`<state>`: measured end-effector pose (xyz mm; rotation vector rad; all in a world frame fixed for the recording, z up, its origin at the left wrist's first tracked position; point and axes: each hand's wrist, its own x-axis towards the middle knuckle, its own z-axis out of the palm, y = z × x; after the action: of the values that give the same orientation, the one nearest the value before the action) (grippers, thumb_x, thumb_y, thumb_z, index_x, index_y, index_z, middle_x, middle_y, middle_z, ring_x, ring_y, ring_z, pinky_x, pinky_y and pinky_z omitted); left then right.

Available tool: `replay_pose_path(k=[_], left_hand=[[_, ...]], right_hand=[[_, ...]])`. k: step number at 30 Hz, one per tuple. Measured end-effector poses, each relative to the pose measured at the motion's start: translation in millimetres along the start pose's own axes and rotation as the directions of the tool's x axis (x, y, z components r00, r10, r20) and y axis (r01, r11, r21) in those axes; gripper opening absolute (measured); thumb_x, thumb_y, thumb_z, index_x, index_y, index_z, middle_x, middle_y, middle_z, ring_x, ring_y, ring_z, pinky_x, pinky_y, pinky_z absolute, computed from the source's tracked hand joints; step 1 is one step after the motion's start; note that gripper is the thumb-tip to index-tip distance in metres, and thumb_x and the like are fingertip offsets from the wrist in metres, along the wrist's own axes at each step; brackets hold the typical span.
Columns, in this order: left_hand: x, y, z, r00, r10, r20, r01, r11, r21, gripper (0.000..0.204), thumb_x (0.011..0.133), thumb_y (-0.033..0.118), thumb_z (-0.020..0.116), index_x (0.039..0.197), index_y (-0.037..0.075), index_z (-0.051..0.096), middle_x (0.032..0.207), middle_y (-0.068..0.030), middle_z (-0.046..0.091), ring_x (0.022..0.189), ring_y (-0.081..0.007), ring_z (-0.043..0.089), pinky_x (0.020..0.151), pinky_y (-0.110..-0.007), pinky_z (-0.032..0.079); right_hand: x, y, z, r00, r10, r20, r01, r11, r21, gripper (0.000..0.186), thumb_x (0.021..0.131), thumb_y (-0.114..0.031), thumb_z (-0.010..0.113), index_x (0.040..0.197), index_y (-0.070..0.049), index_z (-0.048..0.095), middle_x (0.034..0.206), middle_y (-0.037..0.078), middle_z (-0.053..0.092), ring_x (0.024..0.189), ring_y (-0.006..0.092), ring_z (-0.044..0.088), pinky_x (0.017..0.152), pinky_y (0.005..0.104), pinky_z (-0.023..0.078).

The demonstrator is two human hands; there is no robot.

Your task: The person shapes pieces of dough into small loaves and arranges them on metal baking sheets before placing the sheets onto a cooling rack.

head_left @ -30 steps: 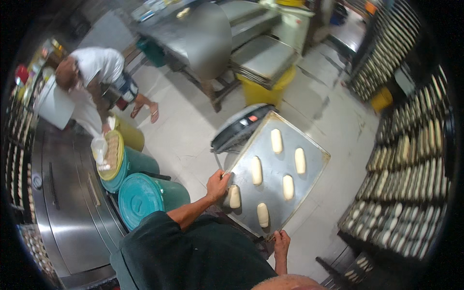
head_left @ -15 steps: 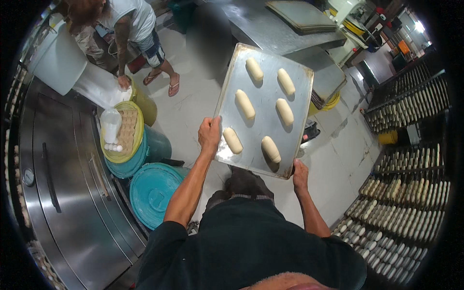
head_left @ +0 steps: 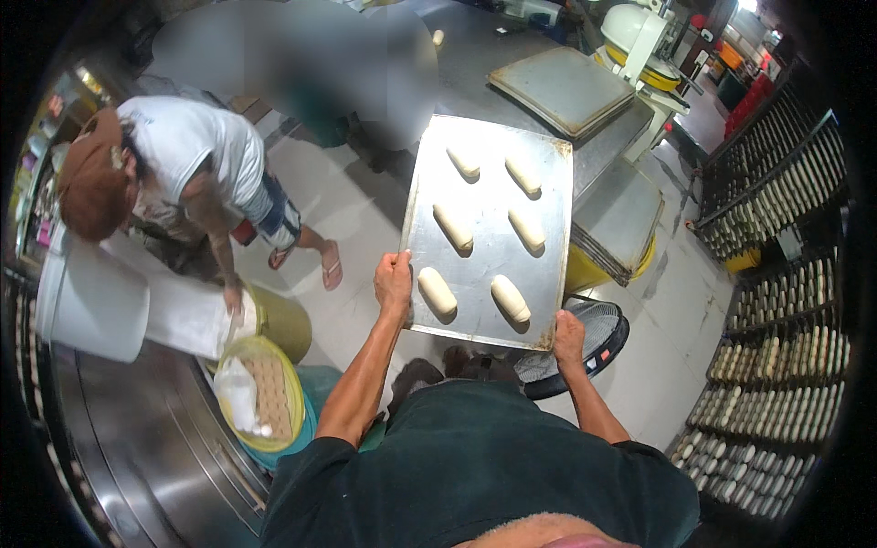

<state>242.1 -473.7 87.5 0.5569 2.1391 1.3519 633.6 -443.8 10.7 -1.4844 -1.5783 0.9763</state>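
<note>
Between my two hands a metal baking tray is held up in front of my body. Several pale, oblong dough rolls lie on it in two columns, spaced apart. My left hand is closed around the tray's left edge, near its lower corner. At the lower right corner, my right hand is closed on the rim. The fingers under the tray are hidden on both sides.
A person in a white top bends over a yellow bin at left. Stacked trays lie on a metal table ahead. A black fan stands on the floor. Racks of dough line the right; a steel oven is at left.
My view has shifted forward, toward the table. The tray stays in both hands and sits straighter. The fan now shows more fully beside it, and more of the other person is visible.
</note>
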Motion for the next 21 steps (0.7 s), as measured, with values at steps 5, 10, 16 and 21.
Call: replay_pose_path(k=[5,10,16,21], left_hand=[[100,39,53,0.99,0.054,0.126,-0.045,0.996,-0.072,0.042,0.09,0.043,0.066,0.094,0.001,0.068,0.088,-0.0133,0.071,0.086,-0.025,0.065,0.08,-0.041,0.05],[200,102,124,0.953,0.014,0.304,-0.012,1.0,-0.01,0.043,0.089,0.041,0.066,0.094,-0.001,0.068,0.089,-0.0124,0.071,0.087,-0.0246,0.065,0.081,-0.042,0.05],[299,171,235,0.679,0.025,0.734,0.082,0.991,-0.109,0.045,0.097,0.035,0.065,0.101,-0.01,0.07,0.087,-0.0118,0.069,0.073,-0.0206,0.064,0.065,-0.041,0.05],[371,212,291,0.553,0.031,0.832,-0.032,0.999,-0.016,0.055,0.096,0.038,0.069,0.12,-0.011,0.067,0.109,-0.0224,0.072,0.097,-0.0256,0.069,0.082,-0.037,0.054]], right_hand=[[80,-30,27,0.987,-0.019,-0.157,-0.008,0.985,-0.17,0.036,0.104,-0.022,0.047,0.086,0.006,0.059,0.079,0.03,0.059,0.073,0.0444,0.056,0.071,0.0496,0.045],[168,-89,49,0.95,0.039,-0.31,-0.125,0.956,-0.264,0.037,0.103,-0.024,0.049,0.088,0.007,0.062,0.086,0.033,0.063,0.082,0.0492,0.06,0.078,0.0509,0.046],[283,-68,29,0.873,0.259,-0.412,-0.387,0.884,-0.264,0.043,0.101,-0.033,0.054,0.098,0.007,0.07,0.098,0.031,0.07,0.092,0.0466,0.067,0.087,0.0487,0.049],[362,-76,19,0.862,0.309,-0.401,-0.428,0.868,-0.252,0.046,0.101,-0.037,0.055,0.103,0.005,0.073,0.094,0.028,0.073,0.095,0.0444,0.069,0.091,0.0475,0.051]])
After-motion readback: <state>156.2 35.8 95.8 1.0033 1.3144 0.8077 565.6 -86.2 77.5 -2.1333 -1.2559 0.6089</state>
